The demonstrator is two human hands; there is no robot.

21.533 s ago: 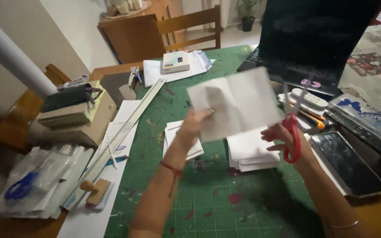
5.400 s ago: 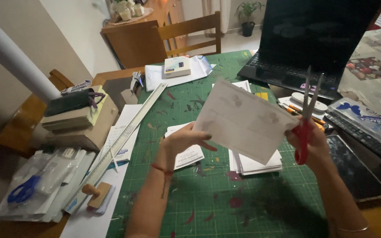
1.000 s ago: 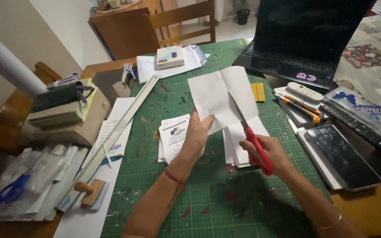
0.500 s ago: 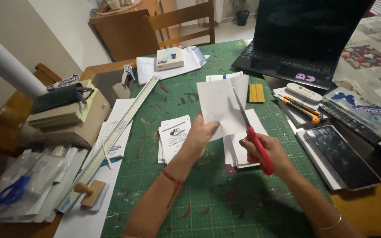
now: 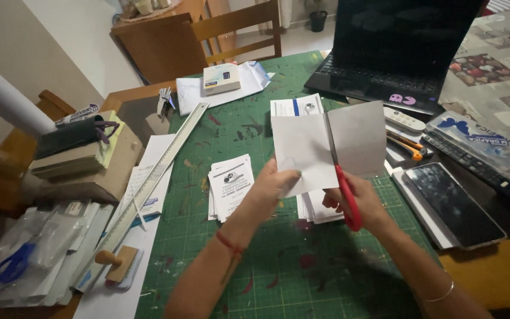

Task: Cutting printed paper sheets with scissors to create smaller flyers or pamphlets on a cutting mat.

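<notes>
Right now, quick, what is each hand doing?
Left hand: closed, pinching the white paper at its lower edge.
Right hand: closed on the red-handled scissors, blades in the paper.

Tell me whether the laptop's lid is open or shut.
Open: the laptop has its dark screen standing upright behind the exposed keyboard, at the far edge of the green cutting mat.
</notes>
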